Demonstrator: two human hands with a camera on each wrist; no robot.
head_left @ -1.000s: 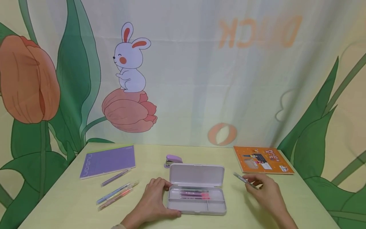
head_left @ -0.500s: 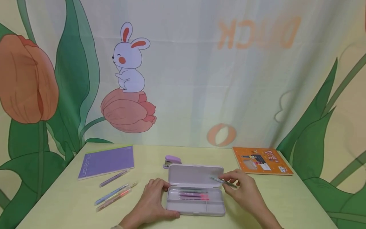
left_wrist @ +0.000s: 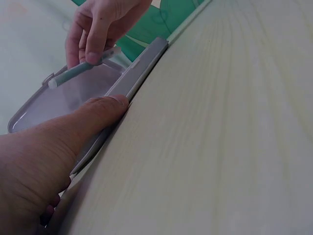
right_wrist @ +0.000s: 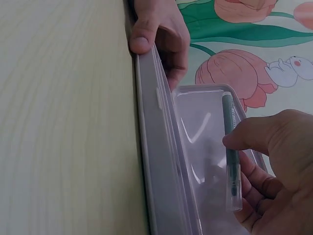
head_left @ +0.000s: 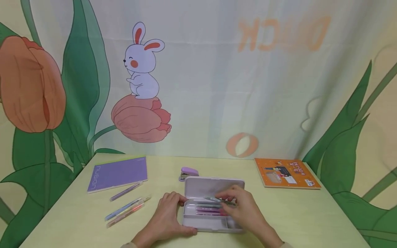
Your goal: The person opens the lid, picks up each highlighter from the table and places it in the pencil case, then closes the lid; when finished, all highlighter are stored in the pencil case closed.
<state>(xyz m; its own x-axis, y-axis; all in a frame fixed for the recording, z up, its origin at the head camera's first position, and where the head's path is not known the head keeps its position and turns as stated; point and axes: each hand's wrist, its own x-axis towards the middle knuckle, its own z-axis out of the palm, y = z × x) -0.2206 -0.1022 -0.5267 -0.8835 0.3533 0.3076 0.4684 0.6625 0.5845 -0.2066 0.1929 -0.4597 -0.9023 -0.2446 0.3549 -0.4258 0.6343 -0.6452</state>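
A pale grey pencil case (head_left: 204, 224) lies with its lid raised on the table. Purple-and-pink pens (head_left: 207, 209) and a greenish one lie in its rear compartment. My left hand (head_left: 167, 217) holds the case at its left end, thumb along the front edge and fingers at the back corner. Between thumb and fingers, my right hand (head_left: 245, 208) pinches a dark green pen (right_wrist: 229, 117) with a clear cap, above the case's right half. In the left wrist view the pen (left_wrist: 73, 75) is apart from the case. My right hand hides part of the front right compartment.
Behind the case stands a lilac stapler (head_left: 189, 172). To the left lie a purple notebook (head_left: 119, 173), a purple pen (head_left: 125, 191), a blue pen (head_left: 122, 208) and an orange-brown pen (head_left: 124, 216). An orange book (head_left: 286, 173) lies at the back right.
My right hand has carried the green pen leftward, from the table right of the case to above it. My left hand has stayed on the case's left end.
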